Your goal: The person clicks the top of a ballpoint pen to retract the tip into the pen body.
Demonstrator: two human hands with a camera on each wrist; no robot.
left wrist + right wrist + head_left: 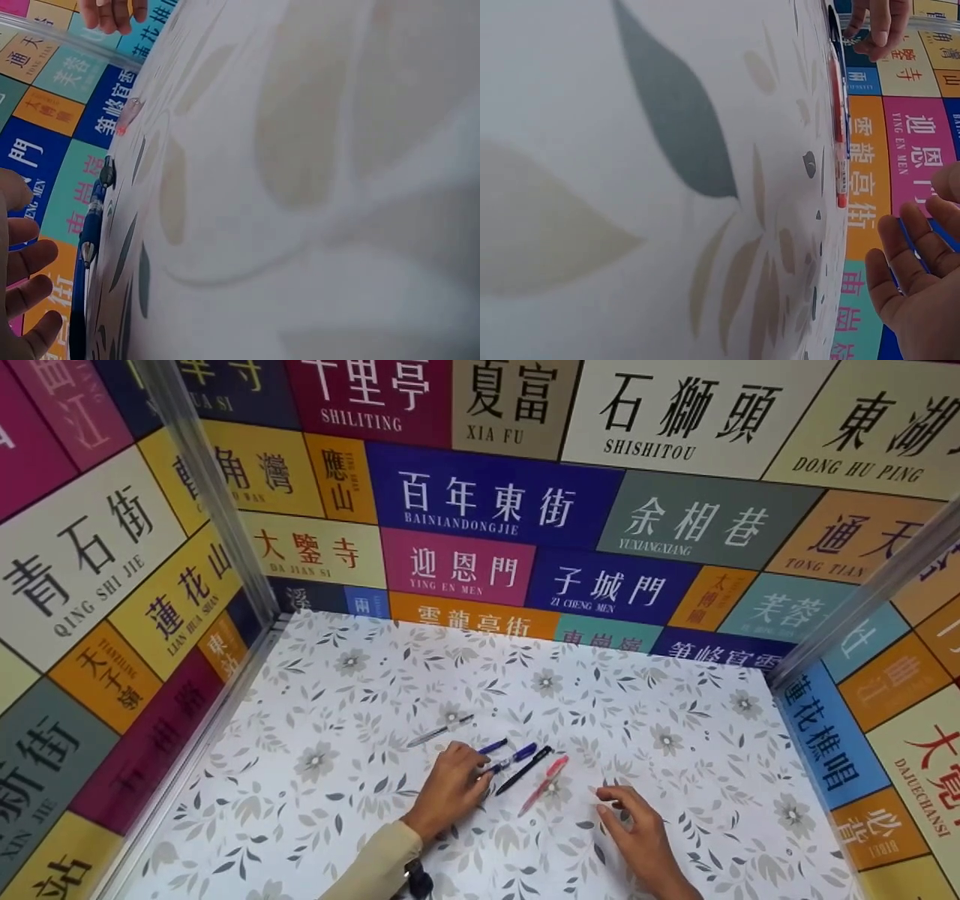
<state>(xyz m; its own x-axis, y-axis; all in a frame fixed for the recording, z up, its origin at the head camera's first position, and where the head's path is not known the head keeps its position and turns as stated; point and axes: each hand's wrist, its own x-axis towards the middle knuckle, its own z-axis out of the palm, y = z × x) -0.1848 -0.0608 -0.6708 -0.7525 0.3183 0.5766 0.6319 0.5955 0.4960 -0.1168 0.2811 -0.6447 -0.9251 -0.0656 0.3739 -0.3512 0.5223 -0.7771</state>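
Several pens lie on the cloth in a loose slanted row. My left hand [450, 784] hovers beside a blue pen [517, 756], its fingers loosely bent and holding nothing in the left wrist view. Partly behind that hand is a darker blue pen [493, 746]; beyond it lies a slim grey pen [441, 730]. A black pen [523, 770] and a red pen [544, 784] with a clear barrel lie between the hands. To the right of the red pen, my right hand [636, 829] is held above the cloth, fingers relaxed and apart, with nothing in them.
A white cloth with grey flowers and leaves [360, 825] covers the table. Panels with large printed characters [495, 502] rise at the back and both sides. Clear upright posts [217, 502] stand at the back corners. A dark band [417, 879] circles the left wrist.
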